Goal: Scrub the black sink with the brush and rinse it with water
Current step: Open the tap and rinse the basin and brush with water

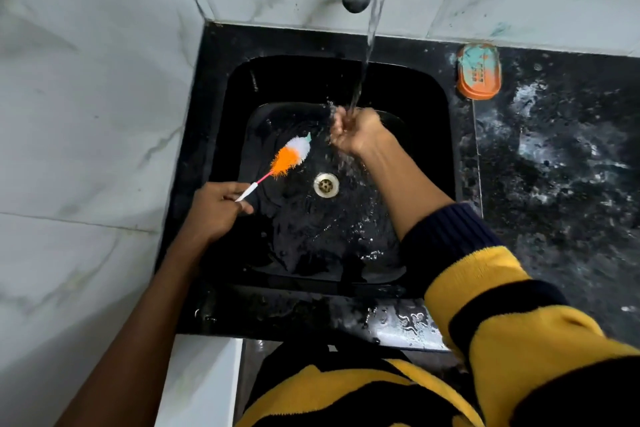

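Left hand (216, 206) gripping brush (291, 156), wet sink (426, 104)

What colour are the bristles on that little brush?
The brush bristles are orange nearer the handle and white toward the tip, seen clearly in the head view.

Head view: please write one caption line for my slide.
Left hand holds the brush in the black sink; right hand under running tap water.
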Tool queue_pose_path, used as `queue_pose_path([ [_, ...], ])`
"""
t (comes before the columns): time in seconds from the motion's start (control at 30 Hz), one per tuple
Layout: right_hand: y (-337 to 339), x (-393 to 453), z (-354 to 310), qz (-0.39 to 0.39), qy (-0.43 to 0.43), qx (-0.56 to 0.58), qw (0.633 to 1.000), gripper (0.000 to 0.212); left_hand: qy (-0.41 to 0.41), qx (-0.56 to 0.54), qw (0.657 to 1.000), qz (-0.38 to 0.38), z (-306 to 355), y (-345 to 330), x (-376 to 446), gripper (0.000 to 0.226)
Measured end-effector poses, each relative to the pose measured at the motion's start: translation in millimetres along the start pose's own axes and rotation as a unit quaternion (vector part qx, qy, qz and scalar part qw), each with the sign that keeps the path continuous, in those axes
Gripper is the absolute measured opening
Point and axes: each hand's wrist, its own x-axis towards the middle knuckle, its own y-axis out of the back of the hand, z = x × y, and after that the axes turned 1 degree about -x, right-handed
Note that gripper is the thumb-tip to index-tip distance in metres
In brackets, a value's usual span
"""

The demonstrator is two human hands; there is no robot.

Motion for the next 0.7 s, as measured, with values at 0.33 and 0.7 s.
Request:
queue_pose_path([
  [0.33, -22, 31, -19, 0.037, 0.077, 0.018, 0.996, 0.036, -0.002, -0.019, 0.998, 0.059, -18, 19, -14, 0.042],
  [0.7, -41, 37, 2, -0.046, 0.017, -0.234, 0.971, 0.035, -0.005, -0.052, 0.992, 0.112, -15, 26, -20, 0.039],
])
